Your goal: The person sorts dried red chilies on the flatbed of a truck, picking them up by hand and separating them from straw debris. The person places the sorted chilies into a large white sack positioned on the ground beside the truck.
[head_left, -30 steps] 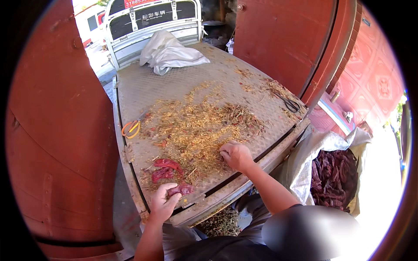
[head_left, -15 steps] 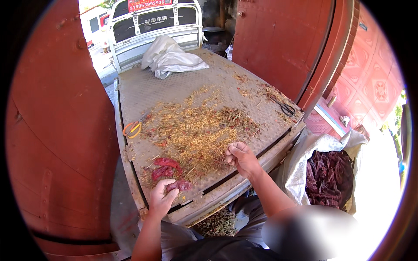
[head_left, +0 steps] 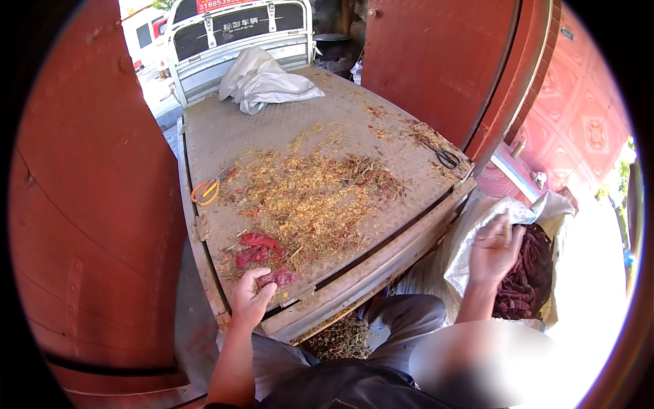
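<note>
My left hand (head_left: 251, 298) is closed on a dried red chili pepper (head_left: 279, 277), gripped between thumb and fingers low over the near left corner of the truck bed (head_left: 225, 136). Just beyond it lie more red chili peppers (head_left: 260, 240). My right hand (head_left: 494, 251) is over the mouth of a white woven sack (head_left: 462, 238), smeared by motion, so its fingers are unclear. Dark red dried chili peppers (head_left: 521, 290) fill the sack. Yellow seeds and dry stem bits (head_left: 306, 198) are spread over the middle of the bed.
Orange-handled scissors (head_left: 204, 192) lie at the bed's left edge, dark-handled scissors (head_left: 446, 159) at its right. A crumpled white sack (head_left: 266, 82) rests toward the far end. Red metal doors (head_left: 95, 204) stand on both sides. Plant scraps (head_left: 340, 337) lie below the near edge.
My right hand has swung right, from above the seeds on the bed to the sack. My left hand keeps hold of the chili pepper in nearly the same place.
</note>
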The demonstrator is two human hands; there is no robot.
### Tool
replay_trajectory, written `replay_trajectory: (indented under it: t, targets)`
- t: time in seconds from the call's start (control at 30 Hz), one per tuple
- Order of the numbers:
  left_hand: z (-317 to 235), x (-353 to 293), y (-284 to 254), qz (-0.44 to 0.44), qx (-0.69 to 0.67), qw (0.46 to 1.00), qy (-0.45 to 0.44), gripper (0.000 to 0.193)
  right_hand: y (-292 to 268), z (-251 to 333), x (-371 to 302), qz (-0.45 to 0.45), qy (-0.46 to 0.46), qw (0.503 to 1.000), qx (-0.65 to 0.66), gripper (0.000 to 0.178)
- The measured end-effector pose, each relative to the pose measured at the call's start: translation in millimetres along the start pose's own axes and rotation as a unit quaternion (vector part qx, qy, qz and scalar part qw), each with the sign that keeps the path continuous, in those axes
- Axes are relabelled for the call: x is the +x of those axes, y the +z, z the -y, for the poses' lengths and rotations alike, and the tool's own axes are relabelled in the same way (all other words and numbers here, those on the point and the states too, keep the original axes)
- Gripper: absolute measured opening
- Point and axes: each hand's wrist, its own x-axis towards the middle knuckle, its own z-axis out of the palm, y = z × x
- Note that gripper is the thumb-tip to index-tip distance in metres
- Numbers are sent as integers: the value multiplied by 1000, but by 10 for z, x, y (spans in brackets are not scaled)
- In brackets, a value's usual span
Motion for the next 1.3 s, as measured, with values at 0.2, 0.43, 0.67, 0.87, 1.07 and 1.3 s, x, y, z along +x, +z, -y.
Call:
replay_trajectory:
  t: [0.2,0.43,0.67,0.87,1.07,1.3]
  targets:
    - [62,-16,-13,-1,-39,999,-14,35,-446,-971,-511,5,285,909,-305,24]
    - [-23,-38,-19,-1,-92,995,-27,32,-461,-1629,-902,231,337,757,-511,22]
    - [65,-37,-40,10,-145,989,-28,32,-62,-2015,-1355,445,226,641,-583,39]
    - [71,-18,-64,12,-177,984,-36,35,-75,-2398,-1496,509,232,638,-529,34]
    - [43,-17,21,-23,-104,994,30,42,7,-2558,-1347,497,329,624,-505,34]
    - [21,8,3,-38,-110,992,-44,16,-46,-2619,-1409,497,261,693,-453,43]
